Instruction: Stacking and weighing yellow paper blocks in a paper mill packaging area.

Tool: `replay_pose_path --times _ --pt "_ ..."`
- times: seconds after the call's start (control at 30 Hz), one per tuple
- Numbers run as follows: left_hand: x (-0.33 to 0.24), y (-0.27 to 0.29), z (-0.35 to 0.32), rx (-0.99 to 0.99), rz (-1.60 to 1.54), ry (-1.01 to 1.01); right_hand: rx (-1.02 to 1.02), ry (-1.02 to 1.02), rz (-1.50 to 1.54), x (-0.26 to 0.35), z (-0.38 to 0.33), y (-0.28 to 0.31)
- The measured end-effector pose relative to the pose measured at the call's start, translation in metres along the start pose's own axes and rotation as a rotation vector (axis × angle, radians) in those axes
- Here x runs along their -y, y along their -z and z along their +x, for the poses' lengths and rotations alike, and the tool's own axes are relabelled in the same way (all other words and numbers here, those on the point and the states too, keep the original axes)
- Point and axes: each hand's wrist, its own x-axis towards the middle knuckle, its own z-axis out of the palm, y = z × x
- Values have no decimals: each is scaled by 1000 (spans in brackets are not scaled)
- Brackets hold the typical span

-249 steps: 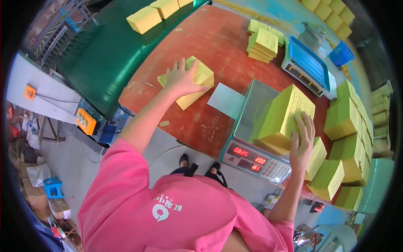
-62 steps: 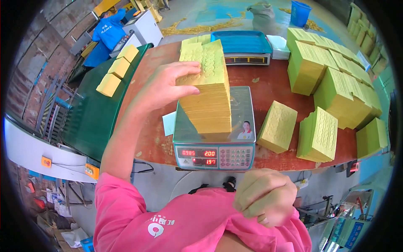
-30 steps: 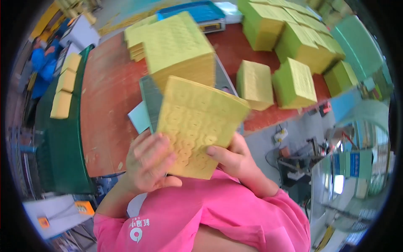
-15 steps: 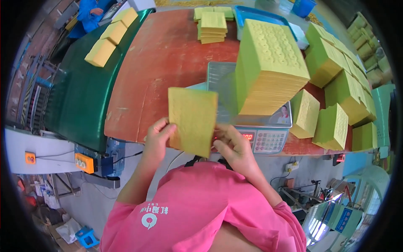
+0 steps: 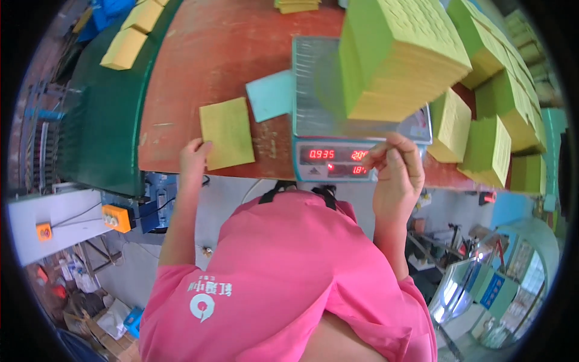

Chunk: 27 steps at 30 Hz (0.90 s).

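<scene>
Head view: we look down on a red desk [image 5: 211,60], worn and scratched, stretching across the upper half. Along its left side runs a green belt [image 5: 102,133] carrying a few yellow blocks [image 5: 125,48]. Right of the desk's middle we find a digital scale [image 5: 316,84] with a lit red display, and on its platter stands a tall yellow stack [image 5: 401,66]. Just right of the scale sit two shorter stacks [image 5: 485,151]. Our right hand [image 5: 386,164] is before the scale's panel, fingers loosely curled; we see nothing in it, and cannot tell whether the fingertips meet. A thin yellow bundle [image 5: 228,134] is at the desk's near edge, left of the scale. Near its upper right corner lies a pale blue card [image 5: 269,95]. Our left hand [image 5: 196,155] pinches the bundle's lower left edge between thumb and fingers.
</scene>
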Motion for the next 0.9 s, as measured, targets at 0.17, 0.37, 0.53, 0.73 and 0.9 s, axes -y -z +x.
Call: replay_pose_path --times 0.17,0.37,0.53,0.73,0.9 --pt "0 4 -5 -300 352 -255 -170 124 106 20 1 32" --pt "-40 -27 -38 -333 271 -314 -171 101 225 30 -4 57" --pt "-87 -65 -64 -315 200 -449 -141 70 246 37 6 72" --pt "-189 -127 -121 -156 117 -853 -126 36 254 51 11 88" --pt "-288 -177 -144 -13 514 -1505 -106 -92 261 49 15 97"
